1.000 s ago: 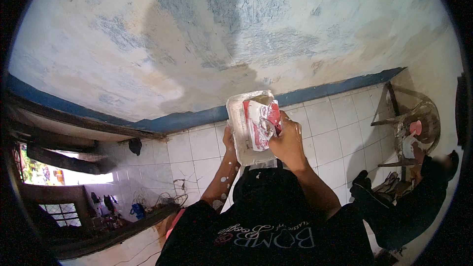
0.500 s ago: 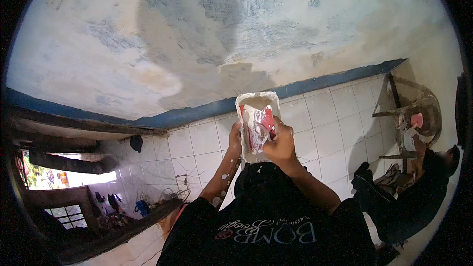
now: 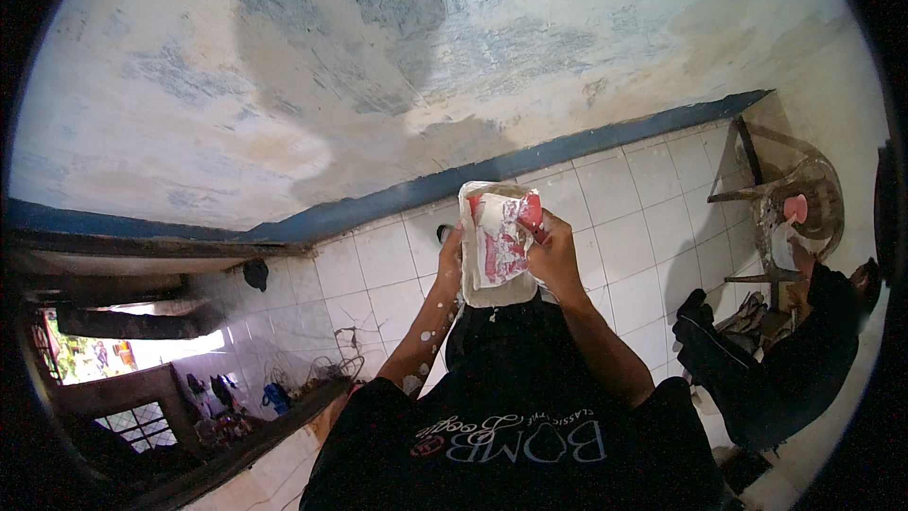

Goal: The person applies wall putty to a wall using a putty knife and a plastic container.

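Observation:
A whitish rectangular tray [image 3: 488,299] is in front of my torso, with my left hand [image 3: 451,263] closed around its left side. Over the tray my right hand [image 3: 556,260] grips a red putty scraper [image 3: 494,246] by its right edge. White paste coats much of the scraper's flat face. The scraper lies tilted across the tray's opening and hides most of the inside. White splashes dot my left forearm.
Ahead rises a wall [image 3: 530,66] with patchy white and bluish coating and a blue band [image 3: 416,191] at its foot. White tiles cover the floor [image 3: 619,185]. At right, a co-worker [image 3: 785,360] in dark clothes is beside a stained chair [image 3: 823,166] holding a pink item [image 3: 795,208].
The scraper has turned in my right hand, and its red part now points up and right. My right hand has shifted slightly right. The view has moved a little.

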The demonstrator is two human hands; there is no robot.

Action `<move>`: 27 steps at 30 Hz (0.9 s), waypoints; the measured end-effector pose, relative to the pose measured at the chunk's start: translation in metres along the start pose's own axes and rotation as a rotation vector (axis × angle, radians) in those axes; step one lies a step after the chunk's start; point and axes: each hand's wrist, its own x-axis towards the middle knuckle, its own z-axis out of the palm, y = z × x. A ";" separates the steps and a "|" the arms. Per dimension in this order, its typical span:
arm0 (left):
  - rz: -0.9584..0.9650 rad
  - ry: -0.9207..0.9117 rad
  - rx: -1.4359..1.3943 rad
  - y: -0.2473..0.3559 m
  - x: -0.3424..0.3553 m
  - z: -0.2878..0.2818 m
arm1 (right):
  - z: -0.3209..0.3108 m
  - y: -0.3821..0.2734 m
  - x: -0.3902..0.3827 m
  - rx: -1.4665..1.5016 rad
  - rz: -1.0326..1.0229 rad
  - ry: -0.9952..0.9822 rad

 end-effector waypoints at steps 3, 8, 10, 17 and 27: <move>-0.001 -0.017 0.014 0.002 -0.004 0.009 | -0.004 0.011 0.000 -0.052 0.099 0.013; -0.038 0.056 0.076 0.002 0.012 -0.021 | -0.010 0.028 0.005 -0.119 0.187 0.029; -0.036 0.056 0.017 0.009 0.006 -0.015 | -0.018 0.037 0.006 -0.110 0.183 0.040; -0.044 0.140 0.067 0.000 0.003 -0.016 | 0.000 0.022 0.003 0.000 0.211 0.045; -0.004 0.001 0.017 0.003 0.007 -0.006 | -0.007 0.042 0.007 -0.211 0.155 0.008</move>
